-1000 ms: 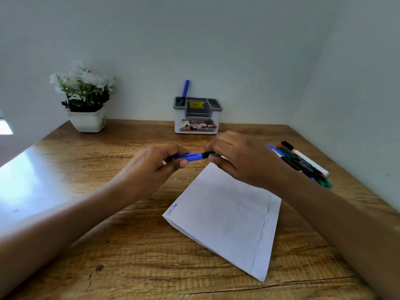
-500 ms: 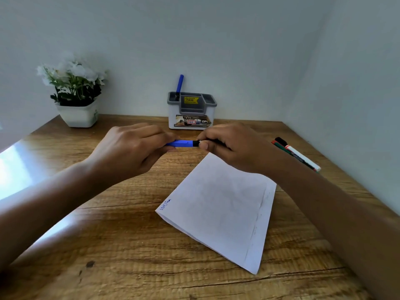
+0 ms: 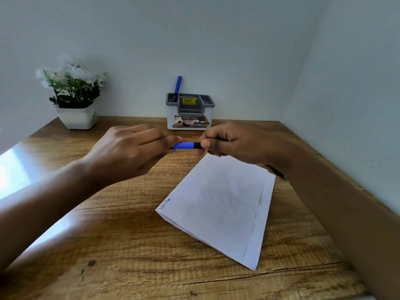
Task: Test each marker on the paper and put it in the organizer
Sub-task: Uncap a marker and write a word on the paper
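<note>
Both hands hold one marker level above the desk, just past the far corner of the white paper. My left hand grips its blue cap end; my right hand grips the black barrel. Cap and barrel look joined. The paper lies at an angle with blue scribbles at its left corner. The grey-and-white organizer stands at the back wall with one blue marker upright in its left compartment. A dark marker tip shows beside my right forearm; the rest is hidden.
A white pot of white flowers sits at the back left of the wooden desk. Walls close in the desk at the back and on the right. Bright light falls on the desk's left edge.
The view has tilted and the hands sit higher in frame, nearer the organizer. The markers at the right are now mostly hidden behind my right forearm. The grip on the marker is unchanged.
</note>
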The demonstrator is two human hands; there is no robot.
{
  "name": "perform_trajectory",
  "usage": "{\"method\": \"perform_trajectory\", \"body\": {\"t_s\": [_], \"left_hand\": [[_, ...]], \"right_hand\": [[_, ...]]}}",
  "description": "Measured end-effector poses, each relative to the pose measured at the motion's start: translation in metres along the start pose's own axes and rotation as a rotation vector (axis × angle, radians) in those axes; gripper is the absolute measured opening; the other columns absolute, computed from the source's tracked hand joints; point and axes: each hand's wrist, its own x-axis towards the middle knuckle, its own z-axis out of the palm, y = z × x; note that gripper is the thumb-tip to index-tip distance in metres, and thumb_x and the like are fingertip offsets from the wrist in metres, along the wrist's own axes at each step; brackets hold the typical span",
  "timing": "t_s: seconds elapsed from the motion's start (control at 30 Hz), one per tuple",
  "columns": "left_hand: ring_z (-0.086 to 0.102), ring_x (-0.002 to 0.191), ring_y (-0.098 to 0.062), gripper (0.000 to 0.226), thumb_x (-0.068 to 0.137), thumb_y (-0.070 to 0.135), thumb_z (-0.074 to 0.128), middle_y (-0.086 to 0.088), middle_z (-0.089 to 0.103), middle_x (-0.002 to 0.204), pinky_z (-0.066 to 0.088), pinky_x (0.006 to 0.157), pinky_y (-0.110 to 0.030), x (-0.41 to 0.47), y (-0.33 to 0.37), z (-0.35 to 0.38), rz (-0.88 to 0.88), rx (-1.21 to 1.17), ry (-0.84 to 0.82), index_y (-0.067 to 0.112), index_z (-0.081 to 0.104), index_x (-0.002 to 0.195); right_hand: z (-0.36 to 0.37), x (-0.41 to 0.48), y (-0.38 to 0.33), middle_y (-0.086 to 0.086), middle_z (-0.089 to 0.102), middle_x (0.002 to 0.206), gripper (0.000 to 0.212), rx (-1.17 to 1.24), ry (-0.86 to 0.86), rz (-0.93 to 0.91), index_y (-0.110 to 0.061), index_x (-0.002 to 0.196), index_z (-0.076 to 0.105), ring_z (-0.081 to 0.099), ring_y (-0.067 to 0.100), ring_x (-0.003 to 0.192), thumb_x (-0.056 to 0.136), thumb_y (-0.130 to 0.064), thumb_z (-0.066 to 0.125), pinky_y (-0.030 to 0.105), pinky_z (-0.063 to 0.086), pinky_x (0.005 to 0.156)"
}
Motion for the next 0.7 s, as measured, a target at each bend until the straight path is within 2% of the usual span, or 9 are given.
{"method": "perform_trajectory", "body": {"t_s": [0.1,0.17,0.27,0.3,0.33,0.4,0.5,0.6,0.7], "left_hand": [[0.068,0.069,-0.028,0.024,0.096,0.016,0.055,-0.011,0.07,0.087,0.057,0.051,-0.038,0.003,0.004,0.001,-0.002,-0.005,0.002,0.001,0.071,0.106],[0.068,0.071,-0.024,0.021,0.094,0.018,0.055,-0.004,0.07,0.088,0.058,0.055,-0.038,-0.007,-0.002,0.003,-0.084,-0.087,-0.016,0.01,0.071,0.106],[0.061,0.073,-0.012,0.022,0.09,0.039,0.051,0.027,0.062,0.082,0.05,0.07,-0.023,-0.035,-0.043,-0.011,-0.59,-0.239,0.072,0.057,0.058,0.102],[0.062,0.072,-0.008,0.022,0.089,0.043,0.054,0.031,0.062,0.079,0.048,0.073,-0.019,-0.042,-0.054,-0.014,-0.755,-0.293,0.121,0.064,0.055,0.097],[0.063,0.071,-0.001,0.022,0.089,0.042,0.059,0.032,0.063,0.076,0.046,0.071,-0.013,-0.045,-0.06,-0.014,-0.832,-0.318,0.158,0.063,0.056,0.093],[0.06,0.067,0.015,0.02,0.09,0.029,0.067,0.038,0.064,0.074,0.039,0.063,0.0,-0.037,-0.049,-0.006,-0.833,-0.37,0.096,0.048,0.063,0.094],[0.059,0.065,0.017,0.016,0.085,0.03,0.07,0.041,0.062,0.078,0.038,0.058,0.001,-0.025,-0.022,0.01,-0.742,-0.431,-0.072,0.024,0.071,0.099],[0.061,0.073,0.014,0.021,0.082,0.053,0.063,0.037,0.065,0.086,0.04,0.064,-0.001,-0.027,-0.015,0.01,-0.7,-0.601,-0.128,0.037,0.068,0.095],[0.067,0.085,0.006,0.031,0.082,0.063,0.055,0.026,0.069,0.1,0.047,0.073,-0.005,-0.026,-0.008,0.006,-0.603,-0.775,-0.172,0.04,0.065,0.101]], "right_hand": [[0.003,0.004,0.0,-0.005,0.053,0.068,0.025,0.053,-0.027,-0.01,-0.014,0.095,0.069,0.046,-0.001,0.059,0.098,-0.026,0.046,0.01,0.037,0.057],[-0.004,-0.001,0.009,-0.011,0.055,0.069,0.021,-0.011,0.011,0.004,-0.021,0.089,0.066,0.05,-0.005,0.06,0.098,-0.025,0.047,0.008,0.037,0.059],[-0.039,-0.023,0.047,-0.007,0.058,0.071,0.021,0.048,0.281,0.097,-0.028,0.085,0.065,0.048,-0.005,0.055,0.097,-0.021,0.049,0.008,0.034,0.055],[-0.049,-0.03,0.057,-0.004,0.054,0.067,0.022,0.134,0.368,0.12,-0.026,0.086,0.067,0.043,-0.002,0.052,0.097,-0.022,0.049,0.011,0.032,0.052],[-0.054,-0.034,0.063,-0.003,0.05,0.065,0.022,0.213,0.415,0.132,-0.024,0.089,0.068,0.039,0.0,0.051,0.097,-0.024,0.048,0.013,0.03,0.049],[-0.047,-0.029,0.062,-0.002,0.049,0.066,0.022,0.278,0.38,0.147,-0.02,0.094,0.068,0.039,0.004,0.053,0.098,-0.025,0.047,0.013,0.031,0.047],[-0.023,-0.017,0.046,-0.001,0.053,0.07,0.016,0.243,0.236,0.151,-0.021,0.097,0.062,0.045,0.003,0.054,0.098,-0.02,0.046,0.017,0.037,0.048],[-0.012,-0.017,0.042,0.004,0.055,0.082,0.026,0.376,0.206,0.137,-0.023,0.119,0.049,0.054,0.011,0.065,0.098,-0.009,0.044,0.028,0.051,0.055],[-0.005,-0.016,0.035,0.008,0.058,0.094,0.032,0.61,0.19,0.102,-0.028,0.118,0.049,0.063,0.019,0.077,0.098,-0.004,0.041,0.041,0.058,0.068]]}}
